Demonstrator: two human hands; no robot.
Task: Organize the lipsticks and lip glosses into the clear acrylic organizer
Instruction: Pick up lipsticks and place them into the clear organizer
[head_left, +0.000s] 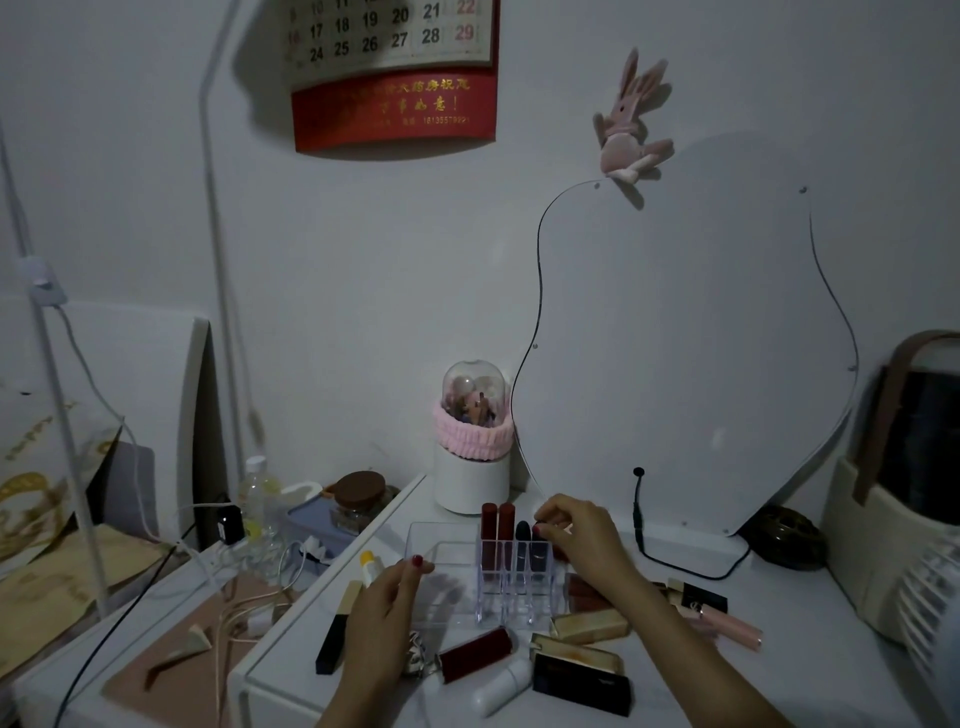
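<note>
Here the right hand (582, 540) arches over the clear acrylic organizer (498, 577) mid-worktop, fingers pinching a dark lipstick (540, 540) into a slot; the left hand (384, 613), loosely curled, steadies the organizer's left side.

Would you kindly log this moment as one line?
right hand: lipstick into organizer | left hand: steadying its edge | others loose
</note>
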